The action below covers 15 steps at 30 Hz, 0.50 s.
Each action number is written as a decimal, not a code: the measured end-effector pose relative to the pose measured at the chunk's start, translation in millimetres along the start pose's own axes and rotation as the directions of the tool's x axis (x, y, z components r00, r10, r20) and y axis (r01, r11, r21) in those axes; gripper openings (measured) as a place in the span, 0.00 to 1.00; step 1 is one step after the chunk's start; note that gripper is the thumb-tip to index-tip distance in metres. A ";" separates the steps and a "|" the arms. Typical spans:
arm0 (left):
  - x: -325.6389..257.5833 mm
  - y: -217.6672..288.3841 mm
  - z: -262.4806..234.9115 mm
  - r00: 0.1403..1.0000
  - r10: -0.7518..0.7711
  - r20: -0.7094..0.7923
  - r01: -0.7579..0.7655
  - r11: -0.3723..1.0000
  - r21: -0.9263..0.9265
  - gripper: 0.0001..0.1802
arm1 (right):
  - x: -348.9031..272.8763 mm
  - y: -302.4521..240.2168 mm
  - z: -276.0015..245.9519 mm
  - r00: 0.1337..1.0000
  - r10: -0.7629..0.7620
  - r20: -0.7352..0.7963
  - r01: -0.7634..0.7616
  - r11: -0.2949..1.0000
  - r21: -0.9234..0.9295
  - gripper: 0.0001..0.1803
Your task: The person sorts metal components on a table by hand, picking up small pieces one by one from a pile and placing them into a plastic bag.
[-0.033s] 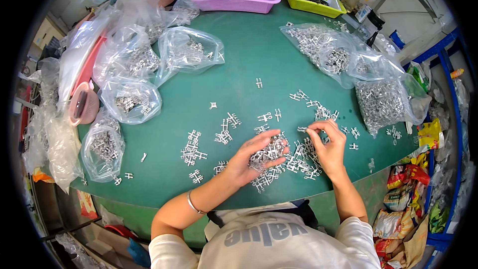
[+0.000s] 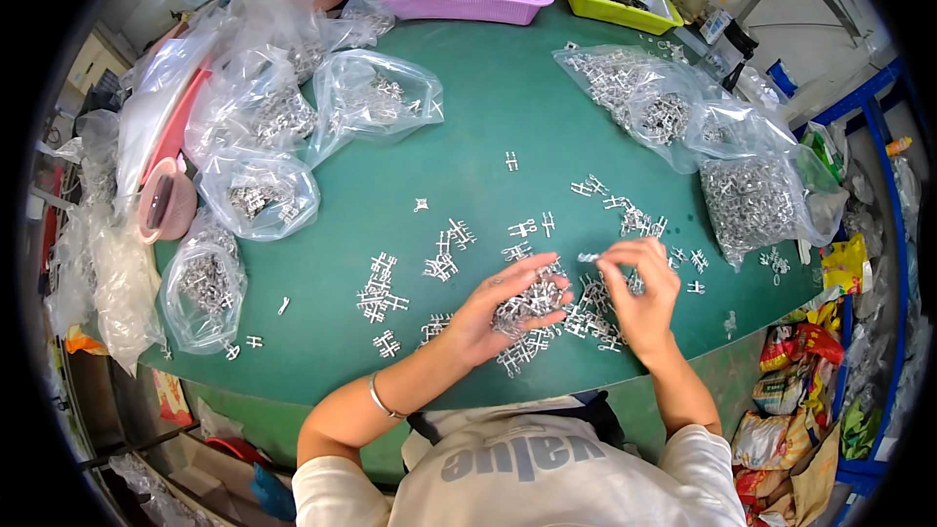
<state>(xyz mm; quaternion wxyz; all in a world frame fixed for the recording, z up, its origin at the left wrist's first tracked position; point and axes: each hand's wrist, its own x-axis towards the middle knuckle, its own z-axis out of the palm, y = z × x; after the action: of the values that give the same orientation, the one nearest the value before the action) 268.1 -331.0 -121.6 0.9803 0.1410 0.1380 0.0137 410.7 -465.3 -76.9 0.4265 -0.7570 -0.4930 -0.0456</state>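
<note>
Palm up, my left hand is cupped around a heap of small silver metal parts, just above the green table. Close to its right, my right hand pinches one small metal part between thumb and fingertips, a little apart from the heap. This single part looks slightly blurred. Under and between both hands lies a loose pile of similar H-shaped metal parts, partly covered by my left hand. Smaller clusters of these parts are scattered left of my left hand, and others lie beyond my right hand.
Clear plastic bags of metal parts line the table's left side. More filled bags stand at the right. A purple basin and a yellow-green basin sit at the far edge. A pink basket is at the left.
My right hand has shifted slightly left, and the pinched part has turned a little in its fingertips. My left hand keeps its cupped hold. The whole view has shifted slightly.
</note>
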 end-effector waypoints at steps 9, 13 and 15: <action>0.2 -4.3 2.3 1.000 0.007 -0.020 -0.003 0.986 0.165 0.21 | -1.7 -13.6 -2.7 0.978 -0.182 0.103 0.166 0.975 0.147 0.09; -1.4 -0.8 0.5 1.000 -0.003 -0.027 0.005 0.999 0.042 0.19 | -1.6 17.8 -30.6 0.979 0.171 0.106 -0.165 0.984 -0.063 0.08; 1.0 -1.1 -3.4 1.000 -0.012 0.009 0.013 0.996 -0.084 0.18 | -8.7 29.8 -35.8 0.950 0.200 0.241 -0.144 0.962 -0.230 0.09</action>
<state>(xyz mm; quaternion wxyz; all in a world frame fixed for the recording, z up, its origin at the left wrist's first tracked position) 268.1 -331.1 -125.4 0.9860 0.0990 0.1337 0.0128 442.3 -500.6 -76.5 0.2776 -0.8374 -0.4692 0.0406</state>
